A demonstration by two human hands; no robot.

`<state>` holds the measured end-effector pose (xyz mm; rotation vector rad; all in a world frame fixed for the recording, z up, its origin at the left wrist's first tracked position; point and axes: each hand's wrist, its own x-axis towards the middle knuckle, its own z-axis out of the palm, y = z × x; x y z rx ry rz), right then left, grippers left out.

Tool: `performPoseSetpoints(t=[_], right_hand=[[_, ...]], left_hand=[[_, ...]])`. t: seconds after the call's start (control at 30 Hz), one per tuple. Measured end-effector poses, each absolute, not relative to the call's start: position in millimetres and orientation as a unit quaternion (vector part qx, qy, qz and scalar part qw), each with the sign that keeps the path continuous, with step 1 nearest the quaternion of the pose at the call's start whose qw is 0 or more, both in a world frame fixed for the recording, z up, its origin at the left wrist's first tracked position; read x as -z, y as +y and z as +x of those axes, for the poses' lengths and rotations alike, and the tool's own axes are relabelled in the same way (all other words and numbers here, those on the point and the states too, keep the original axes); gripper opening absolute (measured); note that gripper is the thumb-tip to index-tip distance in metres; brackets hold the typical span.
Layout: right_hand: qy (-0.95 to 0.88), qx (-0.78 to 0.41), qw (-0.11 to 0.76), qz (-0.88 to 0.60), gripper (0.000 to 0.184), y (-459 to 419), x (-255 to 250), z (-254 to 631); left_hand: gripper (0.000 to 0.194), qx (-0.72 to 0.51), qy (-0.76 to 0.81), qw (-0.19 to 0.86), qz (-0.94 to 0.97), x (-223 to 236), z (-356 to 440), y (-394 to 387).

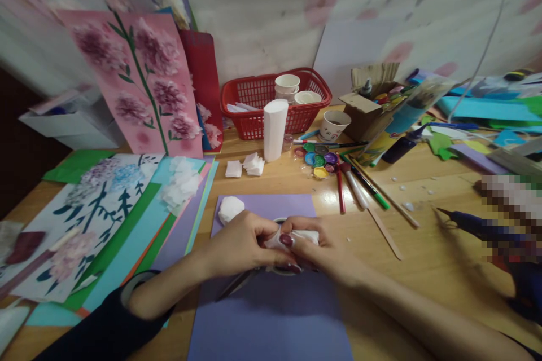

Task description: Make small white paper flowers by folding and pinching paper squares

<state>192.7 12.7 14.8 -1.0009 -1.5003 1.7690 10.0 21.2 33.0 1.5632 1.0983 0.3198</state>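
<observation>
Over a purple sheet of paper (271,321), my left hand (243,240) and my right hand (326,251) meet and pinch a crumpled white tissue (308,236) between them. Fingers of both hands are closed on it. Beneath them a round pale-rimmed object (279,220) is mostly covered, and I cannot make out what it is. A dark blade like a scissors blade (236,285) sticks out below my left hand. At the sheet's upper left corner lies a rounded white wad (231,210), apart from my fingers.
Behind stand a white paper roll (274,132), folded tissues (254,164) and a red basket (243,124) with paper cups. Paint pots (320,159), brushes (353,186) and a glue gun (466,220) lie rightward. Flower pictures (139,90) and coloured sheets (144,223) fill the left.
</observation>
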Motion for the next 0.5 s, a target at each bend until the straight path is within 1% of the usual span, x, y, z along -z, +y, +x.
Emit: performPoseSetpoints(t=[0.1,0.2,0.37,0.5], right_hand=[[-0.56,-0.667,0.305,-0.385,0.032,12.8,-16.5,192.3],[-0.54,-0.684,0.3,-0.387,0.031,13.1,-16.0,192.0],[-0.539,-0.685,0.298,-0.389,0.029,12.9,-13.3,192.0],[-0.526,-0.692,0.297,-0.395,0.032,12.4,-15.3,191.8]], left_hand=[[0.04,-0.13,0.47,0.536,0.689,-34.0,9.7,20.4],[0.044,-0.133,0.463,0.507,0.715,-35.0,9.1,20.3],[0.047,-0.134,0.423,0.507,0.739,-40.1,8.2,20.8],[0.049,-0.126,0.424,0.501,0.744,-42.3,7.3,20.6]])
